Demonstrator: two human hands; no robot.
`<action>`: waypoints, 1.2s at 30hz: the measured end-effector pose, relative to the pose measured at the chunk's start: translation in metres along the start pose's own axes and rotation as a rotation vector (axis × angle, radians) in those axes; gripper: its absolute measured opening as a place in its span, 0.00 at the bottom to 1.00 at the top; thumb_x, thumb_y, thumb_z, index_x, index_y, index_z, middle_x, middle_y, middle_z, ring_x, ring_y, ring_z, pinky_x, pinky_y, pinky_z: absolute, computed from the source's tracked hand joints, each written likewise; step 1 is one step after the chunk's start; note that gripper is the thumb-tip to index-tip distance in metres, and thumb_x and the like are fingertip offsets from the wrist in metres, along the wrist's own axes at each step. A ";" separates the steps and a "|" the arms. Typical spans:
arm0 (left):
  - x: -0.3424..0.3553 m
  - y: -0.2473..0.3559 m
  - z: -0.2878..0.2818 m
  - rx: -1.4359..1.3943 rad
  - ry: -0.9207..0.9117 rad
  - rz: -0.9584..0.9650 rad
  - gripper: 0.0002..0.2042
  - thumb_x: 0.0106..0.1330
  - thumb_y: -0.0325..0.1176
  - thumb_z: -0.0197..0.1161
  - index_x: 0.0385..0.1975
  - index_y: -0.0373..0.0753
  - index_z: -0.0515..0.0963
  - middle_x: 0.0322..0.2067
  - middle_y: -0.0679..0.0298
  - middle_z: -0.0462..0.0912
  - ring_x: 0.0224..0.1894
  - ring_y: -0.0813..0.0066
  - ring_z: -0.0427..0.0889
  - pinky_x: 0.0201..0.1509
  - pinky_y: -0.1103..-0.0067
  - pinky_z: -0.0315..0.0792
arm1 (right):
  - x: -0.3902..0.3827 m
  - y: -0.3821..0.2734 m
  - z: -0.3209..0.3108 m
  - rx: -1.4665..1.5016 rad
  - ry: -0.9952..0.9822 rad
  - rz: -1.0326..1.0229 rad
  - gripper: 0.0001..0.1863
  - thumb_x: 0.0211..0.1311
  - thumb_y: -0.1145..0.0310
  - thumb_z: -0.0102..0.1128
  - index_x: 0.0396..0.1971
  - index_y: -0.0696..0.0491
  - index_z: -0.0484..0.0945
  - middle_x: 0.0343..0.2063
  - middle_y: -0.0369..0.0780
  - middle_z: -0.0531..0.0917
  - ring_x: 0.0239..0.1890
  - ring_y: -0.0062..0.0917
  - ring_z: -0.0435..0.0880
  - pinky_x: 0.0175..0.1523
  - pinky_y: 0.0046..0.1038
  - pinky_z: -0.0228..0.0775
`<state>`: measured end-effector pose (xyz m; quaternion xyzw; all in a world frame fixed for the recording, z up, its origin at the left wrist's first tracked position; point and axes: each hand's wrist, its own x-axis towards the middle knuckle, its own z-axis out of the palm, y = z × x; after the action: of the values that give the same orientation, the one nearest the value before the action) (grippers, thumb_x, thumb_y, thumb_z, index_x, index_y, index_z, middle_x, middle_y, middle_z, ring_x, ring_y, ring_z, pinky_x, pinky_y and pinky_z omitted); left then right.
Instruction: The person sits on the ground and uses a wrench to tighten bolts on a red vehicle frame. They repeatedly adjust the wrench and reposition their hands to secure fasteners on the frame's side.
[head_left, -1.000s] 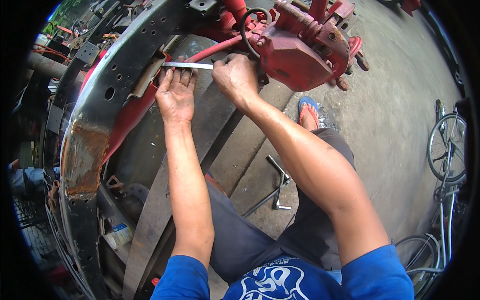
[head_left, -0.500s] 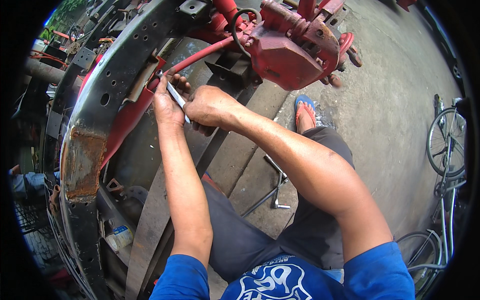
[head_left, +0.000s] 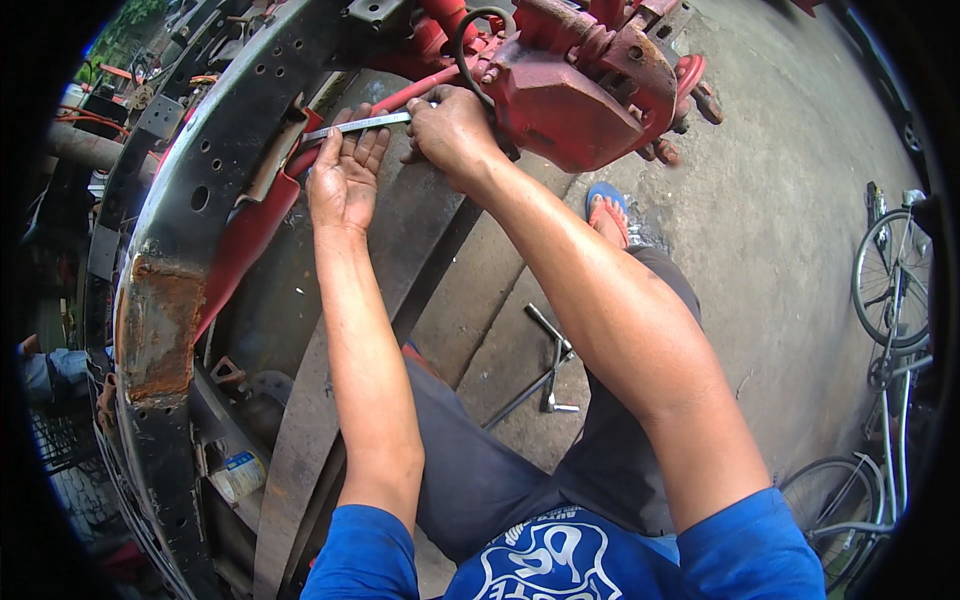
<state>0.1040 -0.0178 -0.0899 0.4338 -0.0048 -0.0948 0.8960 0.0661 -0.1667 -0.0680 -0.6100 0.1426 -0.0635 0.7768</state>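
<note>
A slim silver wrench [head_left: 362, 125] lies nearly level in front of the red rod [head_left: 420, 88]. My right hand [head_left: 455, 130] is closed around its right end. The left end of the wrench reaches the rod beside the black frame rail [head_left: 165, 215]; how its jaw sits there is too small to tell. Palm up beneath the wrench, my left hand [head_left: 345, 185] is open with fingers stretched out. The wrench crosses over its fingers, and the thumb is close to the left end. A red-painted axle housing [head_left: 565, 105] is just right of my right hand.
On the concrete between my legs lie metal socket handles [head_left: 550, 375]. A can [head_left: 240, 475] sits by the frame rail at lower left. Bicycles [head_left: 895, 280] stand at the right edge. A dark beam [head_left: 400, 240] runs under my forearms.
The wrench has swung from a steep slant to nearly level. My right hand has moved up and to the right with it, while my left fingers have straightened out.
</note>
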 end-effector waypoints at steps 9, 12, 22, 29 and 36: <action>0.000 -0.004 0.003 -0.142 -0.194 0.012 0.22 0.79 0.36 0.47 0.67 0.33 0.61 0.69 0.49 0.66 0.72 0.55 0.63 0.78 0.56 0.56 | 0.023 0.009 0.008 0.099 0.127 -0.088 0.12 0.74 0.69 0.52 0.47 0.64 0.71 0.27 0.40 0.79 0.24 0.21 0.80 0.29 0.25 0.80; -0.002 -0.008 0.007 -0.177 -0.182 0.016 0.21 0.78 0.37 0.48 0.66 0.35 0.64 0.68 0.50 0.67 0.72 0.55 0.63 0.79 0.55 0.52 | 0.029 0.012 0.013 0.025 0.228 -0.153 0.12 0.73 0.69 0.53 0.47 0.62 0.73 0.26 0.40 0.81 0.25 0.21 0.81 0.31 0.27 0.79; -0.004 0.007 -0.016 -0.023 -0.097 -0.044 0.18 0.77 0.40 0.52 0.58 0.36 0.73 0.53 0.56 0.81 0.59 0.59 0.79 0.66 0.62 0.69 | -0.012 -0.020 -0.005 -0.793 -0.230 0.009 0.16 0.63 0.63 0.56 0.36 0.61 0.84 0.22 0.44 0.85 0.24 0.30 0.86 0.34 0.33 0.78; -0.019 0.035 -0.047 0.077 -0.027 -0.115 0.21 0.75 0.48 0.56 0.51 0.33 0.77 0.35 0.61 0.83 0.42 0.66 0.84 0.52 0.69 0.79 | -0.070 0.005 0.045 -0.552 -0.738 -0.020 0.19 0.73 0.61 0.51 0.33 0.62 0.82 0.19 0.41 0.84 0.22 0.27 0.85 0.31 0.30 0.78; -0.050 0.053 -0.046 0.377 0.166 -0.121 0.17 0.74 0.47 0.60 0.40 0.37 0.78 0.25 0.67 0.80 0.24 0.79 0.79 0.28 0.80 0.76 | -0.028 -0.005 0.052 -0.740 -0.774 0.037 0.20 0.65 0.53 0.60 0.44 0.54 0.86 0.29 0.41 0.89 0.30 0.30 0.88 0.37 0.32 0.81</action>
<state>0.0673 0.0586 -0.0740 0.5995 0.0773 -0.1097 0.7890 0.0557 -0.1121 -0.0481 -0.8193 -0.1305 0.2342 0.5068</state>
